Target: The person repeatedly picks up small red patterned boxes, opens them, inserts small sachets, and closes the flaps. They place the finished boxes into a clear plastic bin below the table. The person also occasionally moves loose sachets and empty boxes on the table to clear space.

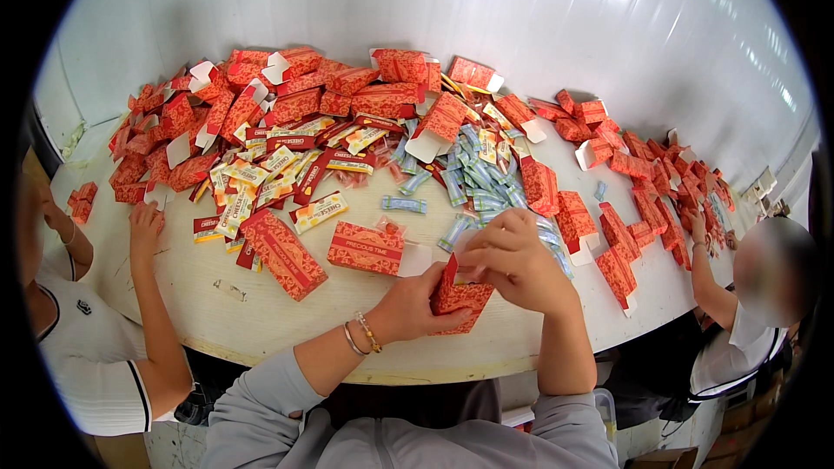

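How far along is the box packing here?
Done: hard to tell; closed red boxes lie near the table front edge. In hand: left hand holds one red box while right hand works at its open top. Left: heaps of open boxes and loose snack packets.

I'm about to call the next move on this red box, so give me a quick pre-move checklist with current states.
1. Left hand grips the red box from below: ok.
2. Right hand at the box's top opening: ok.
3. Whether the box's top flap is open or closed: cannot tell, fingers cover it.
4. What is already inside the box: cannot tell.
5. Blue sachets lie just beyond the hands: ok.
6. Co-worker hands apart from the held box: ok.
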### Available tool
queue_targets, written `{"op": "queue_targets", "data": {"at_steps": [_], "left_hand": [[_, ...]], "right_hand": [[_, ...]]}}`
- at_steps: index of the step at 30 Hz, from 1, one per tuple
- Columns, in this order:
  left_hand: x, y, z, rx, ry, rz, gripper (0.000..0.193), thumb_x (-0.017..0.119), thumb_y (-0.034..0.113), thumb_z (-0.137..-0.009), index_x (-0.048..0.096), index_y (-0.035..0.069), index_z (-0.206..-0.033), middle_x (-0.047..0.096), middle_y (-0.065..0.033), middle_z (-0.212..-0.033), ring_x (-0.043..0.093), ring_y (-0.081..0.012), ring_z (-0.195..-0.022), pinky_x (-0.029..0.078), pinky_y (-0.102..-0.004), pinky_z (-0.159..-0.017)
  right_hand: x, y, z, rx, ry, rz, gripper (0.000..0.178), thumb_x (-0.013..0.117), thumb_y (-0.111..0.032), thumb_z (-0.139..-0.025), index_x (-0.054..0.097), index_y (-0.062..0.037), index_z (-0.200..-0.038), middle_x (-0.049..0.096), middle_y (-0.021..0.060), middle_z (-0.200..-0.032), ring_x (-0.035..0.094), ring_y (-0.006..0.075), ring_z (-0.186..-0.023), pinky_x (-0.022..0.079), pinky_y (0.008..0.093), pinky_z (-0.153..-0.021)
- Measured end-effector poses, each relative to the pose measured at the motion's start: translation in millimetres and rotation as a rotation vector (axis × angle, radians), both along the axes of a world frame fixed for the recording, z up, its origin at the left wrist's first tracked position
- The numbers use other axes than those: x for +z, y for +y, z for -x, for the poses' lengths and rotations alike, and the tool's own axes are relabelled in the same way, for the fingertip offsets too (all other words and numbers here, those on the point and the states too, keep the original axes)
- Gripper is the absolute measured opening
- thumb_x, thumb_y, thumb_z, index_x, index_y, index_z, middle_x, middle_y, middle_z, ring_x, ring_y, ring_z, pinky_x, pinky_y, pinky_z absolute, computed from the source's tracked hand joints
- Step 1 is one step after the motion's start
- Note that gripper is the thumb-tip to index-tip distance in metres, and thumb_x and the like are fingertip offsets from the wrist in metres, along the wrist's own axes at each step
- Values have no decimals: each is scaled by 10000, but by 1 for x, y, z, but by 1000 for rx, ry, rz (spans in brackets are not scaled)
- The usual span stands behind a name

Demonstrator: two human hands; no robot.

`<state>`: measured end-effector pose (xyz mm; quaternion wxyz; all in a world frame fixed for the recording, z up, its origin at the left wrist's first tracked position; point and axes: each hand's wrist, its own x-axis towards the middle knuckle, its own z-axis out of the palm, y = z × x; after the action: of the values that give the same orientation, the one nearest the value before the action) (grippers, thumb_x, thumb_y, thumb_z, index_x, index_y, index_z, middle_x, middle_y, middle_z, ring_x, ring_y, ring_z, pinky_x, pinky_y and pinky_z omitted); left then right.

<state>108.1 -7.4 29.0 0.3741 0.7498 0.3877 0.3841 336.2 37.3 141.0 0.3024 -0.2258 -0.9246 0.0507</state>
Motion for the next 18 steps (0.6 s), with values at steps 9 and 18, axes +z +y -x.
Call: {"op": "queue_targets", "data": {"at_steps": [9,18], "left_hand": [[-7,2,0,9,-31,34,756,899,499,-896,570,11,-1371,777,-205,-1011,800,-350,-893,632,-426,-802],[-9,3,-2,-61,-112,98,843,936,463,-878,558,-6,-1468,792,-182,-1182,804,-265,-1070,640,-398,-928]], "right_hand": [[3,-3,-10,46,129,145,313,747,95,-806,741,-117,-1035,732,19,-1044,665,285,-1045,419,552,-1145],[-26,48,-113,-812,126,385,322,809,-39,-880,763,-45,-1199,774,156,-1135,718,340,-1149,548,465,-1043]]}}
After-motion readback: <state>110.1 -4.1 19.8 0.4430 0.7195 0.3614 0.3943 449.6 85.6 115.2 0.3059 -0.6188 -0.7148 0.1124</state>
